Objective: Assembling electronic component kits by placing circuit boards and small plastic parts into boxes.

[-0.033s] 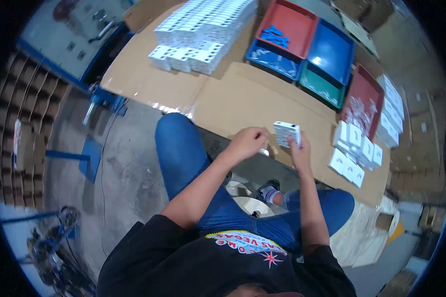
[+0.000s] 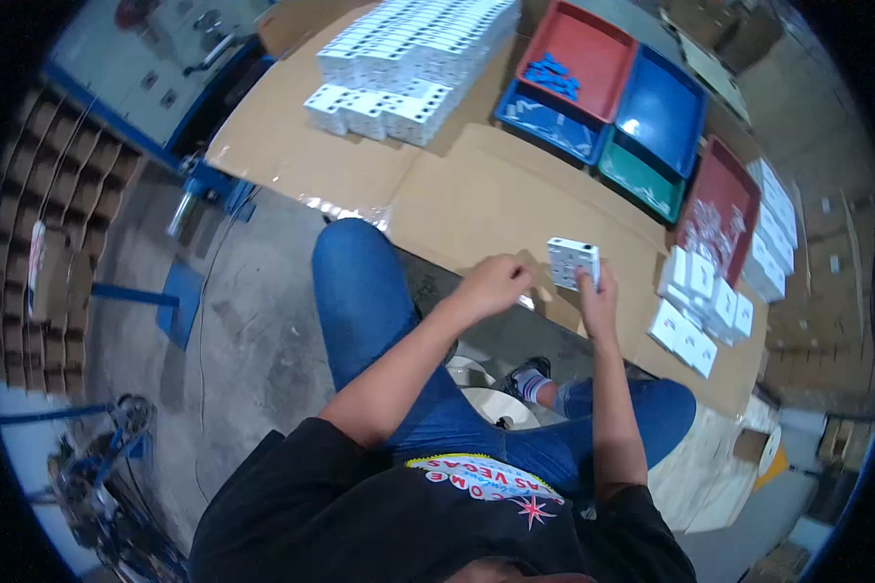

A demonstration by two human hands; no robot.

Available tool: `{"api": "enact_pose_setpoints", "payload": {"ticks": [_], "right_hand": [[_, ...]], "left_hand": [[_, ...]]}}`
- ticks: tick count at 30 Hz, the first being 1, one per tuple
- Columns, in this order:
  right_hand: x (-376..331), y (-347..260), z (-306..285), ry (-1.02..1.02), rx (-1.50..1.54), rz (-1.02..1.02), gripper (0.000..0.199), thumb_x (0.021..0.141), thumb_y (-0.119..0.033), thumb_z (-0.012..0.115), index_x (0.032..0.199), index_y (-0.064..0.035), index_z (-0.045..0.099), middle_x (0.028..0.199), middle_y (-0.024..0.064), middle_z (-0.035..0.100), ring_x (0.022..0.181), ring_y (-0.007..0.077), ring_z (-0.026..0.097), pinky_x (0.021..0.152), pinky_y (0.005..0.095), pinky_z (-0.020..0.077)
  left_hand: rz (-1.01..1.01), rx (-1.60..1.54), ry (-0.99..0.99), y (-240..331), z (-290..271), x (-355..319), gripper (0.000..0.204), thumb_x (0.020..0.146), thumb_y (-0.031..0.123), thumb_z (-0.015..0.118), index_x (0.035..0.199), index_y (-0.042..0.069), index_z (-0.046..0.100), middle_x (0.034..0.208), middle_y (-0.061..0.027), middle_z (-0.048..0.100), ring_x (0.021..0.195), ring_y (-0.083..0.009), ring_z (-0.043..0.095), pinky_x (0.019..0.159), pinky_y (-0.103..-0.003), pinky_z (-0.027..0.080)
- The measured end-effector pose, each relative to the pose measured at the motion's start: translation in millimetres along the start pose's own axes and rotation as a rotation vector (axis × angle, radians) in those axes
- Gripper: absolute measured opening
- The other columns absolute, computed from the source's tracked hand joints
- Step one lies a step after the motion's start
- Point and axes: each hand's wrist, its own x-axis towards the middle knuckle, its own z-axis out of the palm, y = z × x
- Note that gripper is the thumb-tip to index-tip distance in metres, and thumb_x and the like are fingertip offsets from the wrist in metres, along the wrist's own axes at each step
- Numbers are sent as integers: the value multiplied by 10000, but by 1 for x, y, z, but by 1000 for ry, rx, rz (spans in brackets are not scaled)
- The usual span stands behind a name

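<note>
My right hand (image 2: 599,299) grips a white square plastic block (image 2: 569,262) with dark holes along its upper edge, thumb against its face. The block is held upright above the front edge of the cardboard-covered table (image 2: 476,199). Just to its left, my left hand (image 2: 496,285) is closed, thumb and fingers pinched together. Whatever the left fingers hold, if anything, is too small to make out. Beside my right hand, several white square blocks (image 2: 683,328) lie and stand in a cluster on the cardboard.
Stacked white blocks (image 2: 413,58) fill the table's far left. At the back are a red tray (image 2: 593,49) with blue pieces, blue trays (image 2: 663,102), a green tray (image 2: 642,175) and a dark red tray (image 2: 715,185) with clear pieces. White boxes (image 2: 770,228) line the right.
The whole view has shifted slightly. The block in my right hand is turned a little, its holed face showing more. Both hands keep the same grips.
</note>
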Motion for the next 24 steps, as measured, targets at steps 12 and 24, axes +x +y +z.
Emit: {"api": "enact_pose_setpoints", "payload": {"ticks": [12,24], "right_hand": [[112,-52,161,-276,45,-127,266,903,-149,724,1103,19,678,949,101,702,864,189,665,792,322,524],[227,-100,241,21,103,-339,321,848,-153,802,1092,5,666,995,122,748,904,210,721,819,338,555]], "left_hand": [[33,274,-774,25,74,-43,415,881,363,635,1120,41,741,1160,-214,712,1091,-384,675,937,-469,531],[37,320,-911,6,99,-23,502,866,395,682,1166,-6,723,1212,-211,702,1120,-376,672,956,-467,528]]}}
